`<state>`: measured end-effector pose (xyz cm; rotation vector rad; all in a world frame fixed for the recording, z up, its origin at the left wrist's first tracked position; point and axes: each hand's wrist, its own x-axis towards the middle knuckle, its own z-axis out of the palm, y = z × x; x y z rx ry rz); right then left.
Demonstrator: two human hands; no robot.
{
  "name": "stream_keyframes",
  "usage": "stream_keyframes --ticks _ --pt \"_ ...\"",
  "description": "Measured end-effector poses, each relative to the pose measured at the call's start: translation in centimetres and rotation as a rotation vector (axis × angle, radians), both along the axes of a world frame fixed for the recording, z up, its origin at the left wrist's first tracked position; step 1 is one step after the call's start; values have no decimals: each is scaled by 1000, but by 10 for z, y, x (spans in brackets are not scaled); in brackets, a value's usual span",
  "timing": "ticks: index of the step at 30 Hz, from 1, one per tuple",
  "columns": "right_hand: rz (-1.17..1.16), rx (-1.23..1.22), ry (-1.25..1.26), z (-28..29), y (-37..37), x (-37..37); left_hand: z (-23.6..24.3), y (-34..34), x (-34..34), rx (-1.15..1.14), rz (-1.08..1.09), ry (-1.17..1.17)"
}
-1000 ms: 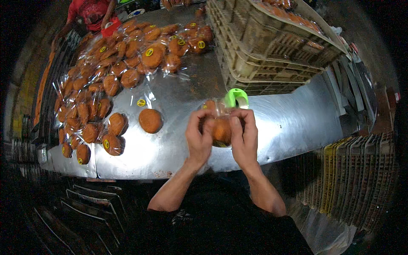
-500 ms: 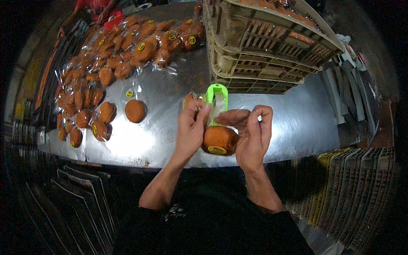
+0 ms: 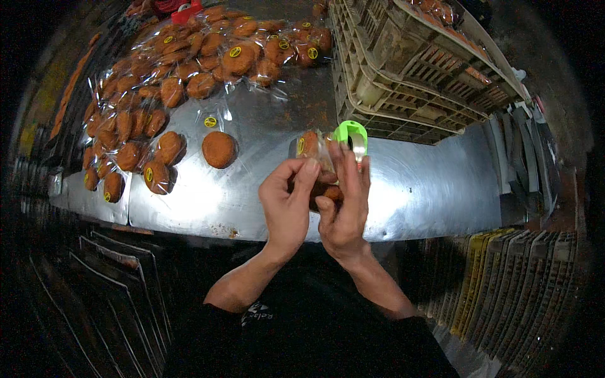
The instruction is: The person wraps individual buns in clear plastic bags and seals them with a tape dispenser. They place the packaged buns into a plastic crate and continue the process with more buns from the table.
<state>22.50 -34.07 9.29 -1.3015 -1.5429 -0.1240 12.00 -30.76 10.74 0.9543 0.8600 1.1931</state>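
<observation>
My left hand (image 3: 288,201) is closed, thumb against fingers, on the gathered neck of a clear plastic bag (image 3: 326,167). Inside the bag, mostly hidden behind the hands, is a round brown bun (image 3: 329,191). My right hand (image 3: 348,214) is beside it with long fingers stretched out and slightly blurred, its palm side against the bag. Just beyond the fingertips stands a bright green tape dispenser (image 3: 351,133). Another bagged bun (image 3: 307,145) with a yellow sticker lies behind my left hand.
A heap of bagged brown buns (image 3: 189,60) covers the metal table (image 3: 435,183) at the far left. One bagged bun (image 3: 219,150) lies apart from it. Stacked plastic crates (image 3: 409,82) stand at the far right. Dark trays (image 3: 113,277) and more crates (image 3: 510,277) flank me below.
My right hand has swung inward, its curled fingers now straightened beside my left hand. The bun between the hands has become mostly covered. The whole view has shifted slightly.
</observation>
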Motion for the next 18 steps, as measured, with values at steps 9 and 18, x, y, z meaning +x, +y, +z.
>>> stream_keyframes --ticks 9,18 --pt "-2 -284 37 11 -8 -22 -25 44 -62 461 -430 96" --pt "-59 -167 -92 5 4 -26 -20 39 -71 650 -146 424"
